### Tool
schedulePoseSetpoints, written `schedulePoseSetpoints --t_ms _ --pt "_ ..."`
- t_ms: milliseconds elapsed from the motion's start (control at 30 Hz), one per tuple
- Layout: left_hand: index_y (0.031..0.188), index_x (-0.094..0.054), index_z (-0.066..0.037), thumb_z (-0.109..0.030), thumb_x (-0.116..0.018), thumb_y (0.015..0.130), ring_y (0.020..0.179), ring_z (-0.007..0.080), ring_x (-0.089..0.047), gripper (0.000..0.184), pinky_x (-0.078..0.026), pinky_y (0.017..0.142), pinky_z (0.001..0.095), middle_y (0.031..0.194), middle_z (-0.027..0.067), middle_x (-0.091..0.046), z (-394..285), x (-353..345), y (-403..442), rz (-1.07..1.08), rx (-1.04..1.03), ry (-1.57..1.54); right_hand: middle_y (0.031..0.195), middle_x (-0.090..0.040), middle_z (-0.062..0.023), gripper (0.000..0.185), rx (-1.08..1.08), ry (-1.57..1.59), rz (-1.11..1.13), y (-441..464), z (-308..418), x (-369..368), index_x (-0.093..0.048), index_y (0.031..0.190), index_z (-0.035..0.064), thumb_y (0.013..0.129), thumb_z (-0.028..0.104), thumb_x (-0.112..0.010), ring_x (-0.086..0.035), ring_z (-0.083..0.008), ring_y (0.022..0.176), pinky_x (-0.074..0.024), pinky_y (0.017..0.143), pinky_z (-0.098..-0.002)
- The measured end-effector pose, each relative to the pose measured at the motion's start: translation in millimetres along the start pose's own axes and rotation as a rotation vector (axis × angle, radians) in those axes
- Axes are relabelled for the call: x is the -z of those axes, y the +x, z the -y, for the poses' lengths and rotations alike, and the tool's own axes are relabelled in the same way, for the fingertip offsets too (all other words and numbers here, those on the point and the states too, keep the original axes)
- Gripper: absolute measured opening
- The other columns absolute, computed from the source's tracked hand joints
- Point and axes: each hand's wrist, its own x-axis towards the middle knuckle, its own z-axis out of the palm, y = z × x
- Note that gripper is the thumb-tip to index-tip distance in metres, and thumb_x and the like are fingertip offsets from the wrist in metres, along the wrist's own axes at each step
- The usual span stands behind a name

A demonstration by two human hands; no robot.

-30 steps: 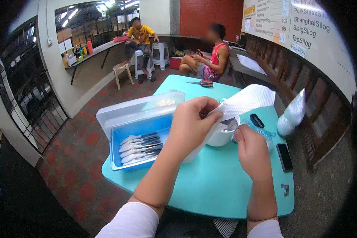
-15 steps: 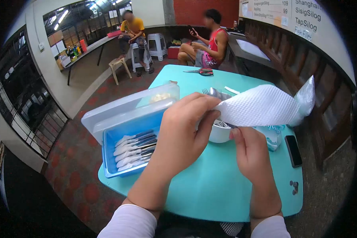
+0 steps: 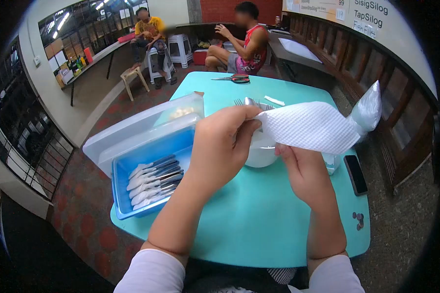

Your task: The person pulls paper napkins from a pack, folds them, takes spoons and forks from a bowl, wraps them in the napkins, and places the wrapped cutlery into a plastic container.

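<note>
My left hand pinches the left corner of a white textured paper napkin, which stretches out to the right. Under the napkin's lower edge is my right hand, thumb and fingers closed; the napkin partly covers its fingertips, and what they hold is not clear. Behind both hands stands a white bowl with forks and a spoon sticking up from it. Left of my left hand, a blue plastic box contains several napkin-wrapped cutlery sets, with a translucent lid leaning at its back.
On the turquoise table are scissors, a white strip, a tissue pack, a phone and coins. A clear plastic bag stands right. Two people sit beyond the table.
The view has shifted, so the table and box appear further left. My right hand has moved closer under the napkin. The seated person in red now has both hands raised.
</note>
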Motion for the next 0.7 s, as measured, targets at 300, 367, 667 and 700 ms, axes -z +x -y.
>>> schedulePoseSetpoints --t_ms 300,367,667,700 --pt "0.093 -0.068 -0.001 0.003 -0.068 0.081 0.071 0.0313 -0.067 0.013 -0.053 0.065 0.0357 0.081 0.0146 -0.068 1.1 -6.7 -3.2 0.041 -0.124 0.094 0.095 -0.069 -0.0093 0.022 0.322 -0.079 0.088 -57.5 65.8 75.8 -0.066 0.096 0.0088 0.077 0.017 -0.074 -0.067 -0.0284 0.09 -0.0474 0.089 -0.0461" --pt "0.097 -0.068 -0.002 0.004 -0.067 0.08 0.073 0.0317 -0.067 0.018 -0.054 0.066 0.0379 0.084 0.0143 -0.068 -7.7 -12.0 -7.6 0.072 -0.178 0.108 0.102 -0.069 -0.0088 0.025 0.37 -0.256 -0.103 -55.2 65.7 68.5 -0.066 0.099 0.0091 0.076 0.015 -0.075 -0.066 -0.0266 0.099 -0.0429 0.097 -0.0487" --pt "0.107 -0.064 -0.001 0.002 -0.066 0.074 0.078 0.0306 -0.067 0.033 -0.054 0.068 0.0377 0.095 0.0135 -0.068 -40.1 -19.3 -24.9 0.262 -0.249 0.188 0.11 -0.07 -0.0068 0.042 0.251 -0.583 -0.202 -28.3 42.3 51.5 -0.069 0.112 0.0099 0.071 0.011 -0.076 -0.064 -0.0263 0.109 -0.0265 0.114 -0.0578" --pt "0.107 -0.064 0.0 0.002 -0.067 0.074 0.078 0.0306 -0.067 0.033 -0.054 0.068 0.0378 0.095 0.0135 -0.068 -39.0 -21.1 -25.4 0.248 -0.254 0.175 0.108 -0.07 -0.0082 0.042 0.247 -0.557 -0.169 -28.7 41.4 50.9 -0.07 0.11 0.0083 0.069 0.011 -0.078 -0.065 -0.0277 0.108 -0.0266 0.114 -0.0586"
